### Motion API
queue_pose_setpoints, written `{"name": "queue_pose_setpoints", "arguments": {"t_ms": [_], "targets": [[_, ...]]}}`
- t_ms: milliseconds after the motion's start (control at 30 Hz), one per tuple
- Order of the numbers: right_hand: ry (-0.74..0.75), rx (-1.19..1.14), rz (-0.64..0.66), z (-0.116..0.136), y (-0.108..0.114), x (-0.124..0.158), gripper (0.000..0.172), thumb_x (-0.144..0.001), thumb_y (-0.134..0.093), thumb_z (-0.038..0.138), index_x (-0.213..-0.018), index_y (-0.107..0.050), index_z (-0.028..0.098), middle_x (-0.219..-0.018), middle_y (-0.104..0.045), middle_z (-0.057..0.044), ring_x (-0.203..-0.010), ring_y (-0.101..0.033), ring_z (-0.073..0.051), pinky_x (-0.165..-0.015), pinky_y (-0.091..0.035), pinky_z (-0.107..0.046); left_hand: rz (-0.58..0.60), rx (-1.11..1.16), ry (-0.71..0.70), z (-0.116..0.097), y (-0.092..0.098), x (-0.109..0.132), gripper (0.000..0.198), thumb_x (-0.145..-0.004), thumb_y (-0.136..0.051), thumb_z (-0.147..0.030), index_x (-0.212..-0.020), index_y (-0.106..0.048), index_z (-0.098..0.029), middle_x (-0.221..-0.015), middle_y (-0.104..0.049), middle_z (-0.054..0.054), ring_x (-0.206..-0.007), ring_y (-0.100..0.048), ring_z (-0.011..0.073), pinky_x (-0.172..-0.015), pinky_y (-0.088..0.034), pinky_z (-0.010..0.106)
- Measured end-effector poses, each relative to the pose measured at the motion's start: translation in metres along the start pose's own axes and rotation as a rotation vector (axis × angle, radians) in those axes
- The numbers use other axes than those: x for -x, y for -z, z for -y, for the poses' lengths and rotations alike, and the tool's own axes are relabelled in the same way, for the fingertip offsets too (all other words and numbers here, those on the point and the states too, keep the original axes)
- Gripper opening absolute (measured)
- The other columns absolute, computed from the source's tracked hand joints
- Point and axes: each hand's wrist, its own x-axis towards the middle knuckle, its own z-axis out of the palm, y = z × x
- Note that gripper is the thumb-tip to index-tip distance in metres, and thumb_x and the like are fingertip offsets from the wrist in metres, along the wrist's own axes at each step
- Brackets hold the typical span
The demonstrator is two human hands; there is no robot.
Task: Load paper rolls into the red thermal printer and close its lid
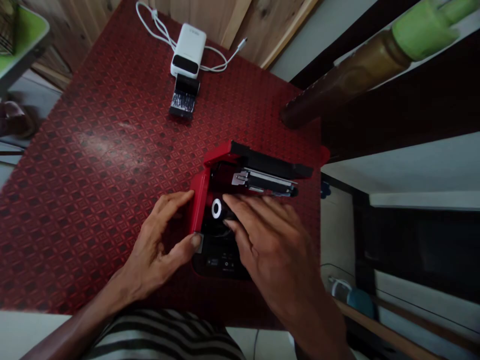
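1. Left hand (157,245): thumb + fingers narrow, pinching the red left wall of the printer (200,200), prob. to keep it from sliding.
2. Right hand (277,250): fingers out straight, close together, tips resting on the roll (216,208) in the open bay; not closed round anything.
3. Roll: black w/ white core end, lying sideways inside.
4. Printer: small, red shell, black inside, lid (262,162) tipped up + back, buttons at the front; sits near the table's (93,150) front-right edge.
5. Far side, well apart: white power bank (188,50) w/ cable (150,20), black block (183,97) touching it.
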Motion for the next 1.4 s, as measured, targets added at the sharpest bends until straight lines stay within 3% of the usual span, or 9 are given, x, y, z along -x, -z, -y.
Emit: {"name": "queue_pose_setpoints", "arguments": {"t_ms": [100,300,567,767,900,1000,1133,1233,1400], "targets": [[-0.024,0.053,0.038,0.002,-0.001,-0.004,0.032,-0.109,-0.061,0.004,-0.134,-0.081,0.011,-0.12,-0.091,-0.014,-0.111,-0.084,-0.033,-0.093,-0.058,-0.048,0.008,-0.005,-0.001,0.0,0.001,-0.001,0.058,-0.107,-0.078,-0.05,-0.162,-0.069,-0.036,-0.147,-0.073,0.009,-0.13,-0.071,0.0328,-0.114,-0.061,0.052],[-0.128,0.004,0.103,0.003,-0.008,-0.015,0.03,-0.11,-0.066,0.008,-0.134,-0.082,0.016,-0.123,-0.092,-0.012,-0.117,-0.084,-0.033,-0.106,-0.056,-0.049,0.037,0.0,0.013,-0.001,0.002,-0.002,0.058,-0.107,-0.077,-0.049,-0.164,-0.068,-0.038,-0.149,-0.072,0.009,-0.131,-0.072,0.0333,-0.114,-0.062,0.052],[-0.197,-0.056,0.167,-0.001,-0.023,-0.026,0.025,-0.107,-0.069,0.007,-0.117,-0.087,0.022,-0.121,-0.092,-0.011,-0.115,-0.085,-0.035,-0.104,-0.062,-0.053,0.043,-0.031,-0.026,0.003,0.005,-0.004,0.06,-0.107,-0.078,-0.047,-0.164,-0.066,-0.034,-0.148,-0.072,0.01,-0.131,-0.071,0.0322,-0.114,-0.061,0.05],[-0.09,-0.193,-0.024,-0.017,-0.015,-0.005,0.046,-0.11,-0.055,0.0,-0.148,-0.078,0.013,-0.135,-0.088,-0.014,-0.125,-0.085,-0.031,-0.115,-0.067,-0.052,0.014,0.003,-0.054,0.008,0.002,-0.003,0.058,-0.108,-0.079,-0.05,-0.164,-0.067,-0.039,-0.148,-0.072,0.008,-0.131,-0.071,0.0319,-0.111,-0.06,0.048],[0.035,-0.4,-0.011,-0.022,0.009,0.011,0.051,-0.111,-0.048,-0.002,-0.151,-0.074,0.016,-0.146,-0.085,-0.009,-0.138,-0.08,-0.02,-0.125,-0.063,-0.04,-0.004,0.012,-0.046,0.006,0.0,-0.003,0.057,-0.108,-0.077,-0.055,-0.162,-0.069,-0.039,-0.144,-0.074,0.008,-0.127,-0.072,0.0333,-0.109,-0.059,0.05],[0.086,-0.481,0.026,-0.023,0.015,0.019,0.043,-0.111,-0.059,0.007,-0.148,-0.074,0.021,-0.146,-0.085,-0.007,-0.14,-0.077,-0.022,-0.123,-0.064,-0.044,0.002,-0.028,-0.028,0.0,0.001,-0.003,0.055,-0.107,-0.077,-0.057,-0.158,-0.073,-0.036,-0.142,-0.076,0.009,-0.124,-0.073,0.0343,-0.109,-0.059,0.052],[0.127,-0.493,-0.038,-0.025,0.007,0.023,0.022,-0.113,-0.066,0.01,-0.124,-0.082,0.019,-0.121,-0.089,-0.006,-0.116,-0.081,-0.024,-0.102,-0.07,-0.043,-0.053,-0.089,-0.023,-0.012,0.007,-0.009,0.052,-0.108,-0.075,-0.059,-0.154,-0.075,-0.035,-0.146,-0.075,0.01,-0.134,-0.071,0.0384,-0.12,-0.054,0.059],[0.128,-0.507,-0.087,-0.026,0.002,0.025,0.018,-0.113,-0.066,0.008,-0.115,-0.082,0.016,-0.113,-0.087,-0.007,-0.108,-0.079,-0.022,-0.095,-0.069,-0.039,-0.121,-0.126,-0.098,-0.024,0.012,-0.025,0.051,-0.108,-0.076,-0.058,-0.154,-0.075,-0.036,-0.145,-0.075,0.01,-0.137,-0.07,0.0382,-0.12,-0.055,0.058],[0.096,-0.472,-0.15,-0.023,-0.005,0.032,0.018,-0.111,-0.066,0.002,-0.111,-0.079,0.014,-0.104,-0.082,-0.006,-0.1,-0.075,-0.021,-0.097,-0.066,-0.038,-0.146,-0.21,-0.382,-0.052,0.012,-0.063,0.055,-0.111,-0.072,-0.06,-0.16,-0.071,-0.034,-0.157,-0.072,0.008,-0.141,-0.066,0.0335,-0.114,-0.059,0.047]]}}
